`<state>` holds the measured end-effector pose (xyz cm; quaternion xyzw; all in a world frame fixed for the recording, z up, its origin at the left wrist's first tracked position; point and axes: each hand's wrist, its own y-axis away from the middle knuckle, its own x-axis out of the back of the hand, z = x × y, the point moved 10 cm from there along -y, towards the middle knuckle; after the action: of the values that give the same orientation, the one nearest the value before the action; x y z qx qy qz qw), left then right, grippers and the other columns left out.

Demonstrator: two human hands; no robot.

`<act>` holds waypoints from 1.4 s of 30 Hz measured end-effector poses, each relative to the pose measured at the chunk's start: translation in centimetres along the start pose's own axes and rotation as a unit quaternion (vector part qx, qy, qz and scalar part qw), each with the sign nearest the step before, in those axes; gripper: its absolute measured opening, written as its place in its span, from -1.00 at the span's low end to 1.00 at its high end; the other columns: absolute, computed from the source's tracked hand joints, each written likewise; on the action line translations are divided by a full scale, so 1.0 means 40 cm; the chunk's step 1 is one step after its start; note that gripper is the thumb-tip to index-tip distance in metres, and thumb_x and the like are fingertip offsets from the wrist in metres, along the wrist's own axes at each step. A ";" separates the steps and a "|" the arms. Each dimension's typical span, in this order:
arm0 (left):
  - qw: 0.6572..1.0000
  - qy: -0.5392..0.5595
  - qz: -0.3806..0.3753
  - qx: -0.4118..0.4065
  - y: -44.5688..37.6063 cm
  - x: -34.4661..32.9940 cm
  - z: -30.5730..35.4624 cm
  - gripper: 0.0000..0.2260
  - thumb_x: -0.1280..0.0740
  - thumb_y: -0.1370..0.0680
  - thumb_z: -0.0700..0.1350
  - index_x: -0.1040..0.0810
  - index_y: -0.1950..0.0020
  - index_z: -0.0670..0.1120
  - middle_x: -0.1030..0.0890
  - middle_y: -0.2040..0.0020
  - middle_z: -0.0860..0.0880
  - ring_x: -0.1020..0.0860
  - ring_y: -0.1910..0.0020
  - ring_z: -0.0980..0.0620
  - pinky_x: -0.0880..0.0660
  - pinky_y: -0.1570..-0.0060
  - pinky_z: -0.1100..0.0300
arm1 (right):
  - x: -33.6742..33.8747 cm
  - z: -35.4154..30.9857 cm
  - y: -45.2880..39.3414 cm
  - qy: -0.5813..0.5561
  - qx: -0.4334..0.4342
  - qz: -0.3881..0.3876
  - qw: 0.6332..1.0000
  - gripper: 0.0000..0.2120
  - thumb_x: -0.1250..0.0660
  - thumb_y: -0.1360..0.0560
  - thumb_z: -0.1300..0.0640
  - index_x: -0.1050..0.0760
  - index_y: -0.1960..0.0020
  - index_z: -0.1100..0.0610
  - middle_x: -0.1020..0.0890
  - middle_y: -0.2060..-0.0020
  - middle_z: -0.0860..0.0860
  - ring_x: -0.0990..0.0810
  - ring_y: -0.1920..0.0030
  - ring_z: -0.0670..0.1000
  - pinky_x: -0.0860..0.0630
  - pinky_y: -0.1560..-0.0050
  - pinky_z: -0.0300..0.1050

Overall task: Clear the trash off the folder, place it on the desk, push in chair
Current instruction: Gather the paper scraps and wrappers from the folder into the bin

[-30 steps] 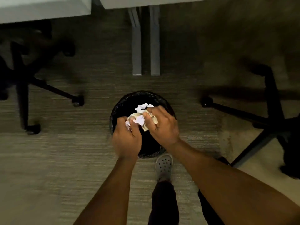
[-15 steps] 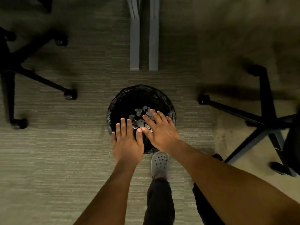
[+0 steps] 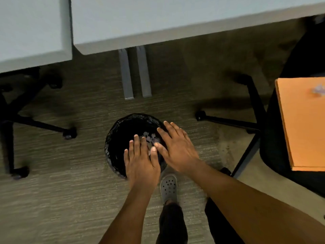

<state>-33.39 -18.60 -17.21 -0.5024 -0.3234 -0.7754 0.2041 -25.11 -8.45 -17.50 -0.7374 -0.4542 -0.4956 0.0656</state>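
Note:
Both hands hover flat over a round black trash bin [image 3: 121, 138] on the carpet. My left hand [image 3: 141, 162] and my right hand [image 3: 175, 147] are open, fingers spread, holding nothing. Crumpled paper scraps [image 3: 149, 136] lie inside the bin between my fingers. At the right edge an orange folder [image 3: 306, 124] lies on the seat of a black office chair [image 3: 274, 147]. A small pale scrap [image 3: 319, 89] rests on the folder's far end. A white desk [image 3: 158, 18] spans the top.
A second white desk [image 3: 31, 29] stands at top left, with another black chair base [image 3: 35, 120] below it. Grey desk legs [image 3: 134, 73] stand beyond the bin. My grey clog [image 3: 168, 187] is just behind the bin.
A second ago both hands held crumpled paper over the bin. They let it drop in and now are flat and open. My view has tilted up, bringing the desks and folder in.

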 end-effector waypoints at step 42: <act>0.880 -0.060 -0.045 -0.469 -0.017 -0.194 1.323 -0.28 0.00 -0.48 0.48 -0.03 -0.56 0.19 0.10 -0.62 -0.06 0.11 -0.58 -0.14 0.12 -0.50 -0.16 | 0.555 0.932 0.683 0.262 -0.021 0.047 0.964 -0.64 -0.05 -0.56 -0.19 -0.39 -0.24 -0.06 -0.48 -0.33 0.19 -0.52 -0.21 0.22 -0.49 -0.10 0.18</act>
<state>3.61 19.21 -9.37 -0.5702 0.0440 -0.8129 -0.1102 22.13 9.56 -8.93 -0.6034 -0.3757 -0.6773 0.1897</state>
